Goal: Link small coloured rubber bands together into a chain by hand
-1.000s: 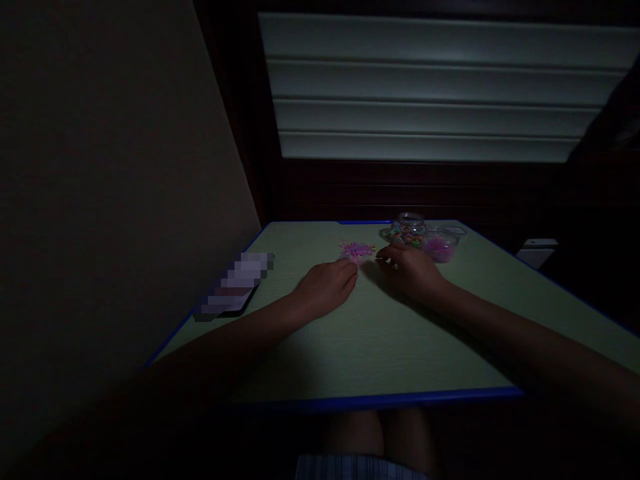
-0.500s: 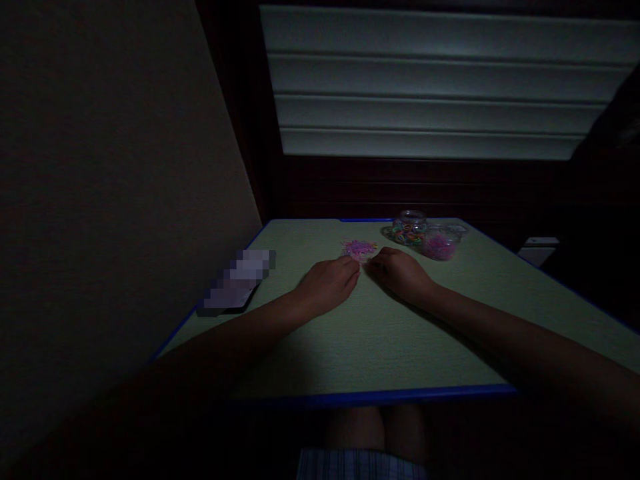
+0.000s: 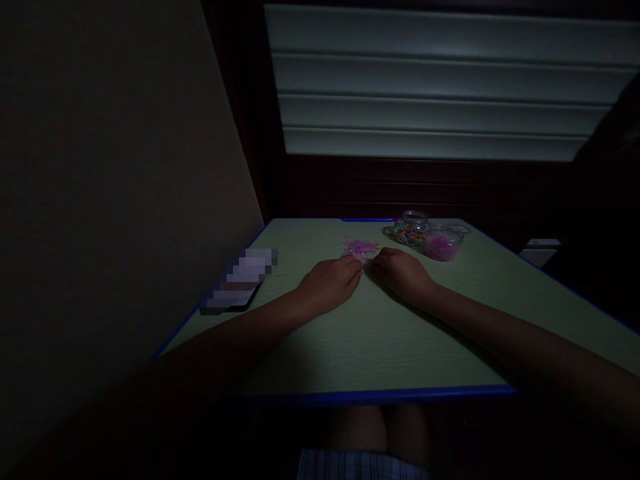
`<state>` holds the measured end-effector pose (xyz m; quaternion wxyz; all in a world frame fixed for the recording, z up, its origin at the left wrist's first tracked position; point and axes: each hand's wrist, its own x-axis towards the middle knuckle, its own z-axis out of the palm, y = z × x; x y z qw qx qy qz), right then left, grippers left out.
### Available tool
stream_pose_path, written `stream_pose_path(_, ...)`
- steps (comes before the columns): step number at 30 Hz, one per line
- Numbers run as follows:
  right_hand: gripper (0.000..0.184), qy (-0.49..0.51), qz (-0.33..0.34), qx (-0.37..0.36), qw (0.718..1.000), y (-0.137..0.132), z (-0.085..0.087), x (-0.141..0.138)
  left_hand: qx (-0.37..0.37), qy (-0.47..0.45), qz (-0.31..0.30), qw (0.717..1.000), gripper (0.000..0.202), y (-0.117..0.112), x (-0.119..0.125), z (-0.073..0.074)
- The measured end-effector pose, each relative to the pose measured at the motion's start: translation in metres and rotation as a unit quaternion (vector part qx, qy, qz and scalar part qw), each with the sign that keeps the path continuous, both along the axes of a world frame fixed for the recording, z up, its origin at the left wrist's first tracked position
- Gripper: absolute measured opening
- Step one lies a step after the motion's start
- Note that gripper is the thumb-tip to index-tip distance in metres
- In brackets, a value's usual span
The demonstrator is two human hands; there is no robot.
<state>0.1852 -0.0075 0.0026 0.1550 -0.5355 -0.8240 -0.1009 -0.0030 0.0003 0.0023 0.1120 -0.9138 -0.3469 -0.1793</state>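
A small pile of pink and purple elastic bands point(image 3: 360, 249), with a few yellowish ones at its right side, lies on the pale green table point(image 3: 360, 347). My left hand point(image 3: 334, 281) rests at the near edge of the pile, its fingers bent and pressed together. Just to the right, my right hand point(image 3: 400, 272) is curled with thumb and fingertips drawn in close to the pile. A narrow gap separates the two hands. Whatever the fingertips pinch is too small and dark to make out.
Behind my right hand stands an open clear jar point(image 3: 413, 229) of multicoloured bands. A second clear jar point(image 3: 440, 247) with pink bands is beside it, near a clear lid point(image 3: 461, 230). A blurred-out flat object point(image 3: 240, 283) lies at the left edge by the wall point(image 3: 125, 167).
The view has shifted very slightly. Both hands keep nearly the same place and pose beside the pile, and the jars have not moved.
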Motion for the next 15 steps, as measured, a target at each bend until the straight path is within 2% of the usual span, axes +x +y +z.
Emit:
stream_pose_path(9, 0.029, -0.018, -0.015, 0.006, 1.0, 0.0002, 0.0005, -0.001, 0.006, 0.0, -0.004, 1.0, 0.022, 0.0014, -0.0005, -0.0009)
stream_pose_path(15, 0.025, 0.069, 0.002, -0.008, 0.998, 0.0053, -0.0044, 0.002, 0.004, 0.006, 0.003, 1.0, 0.022, 0.0019, -0.0007, -0.0013)
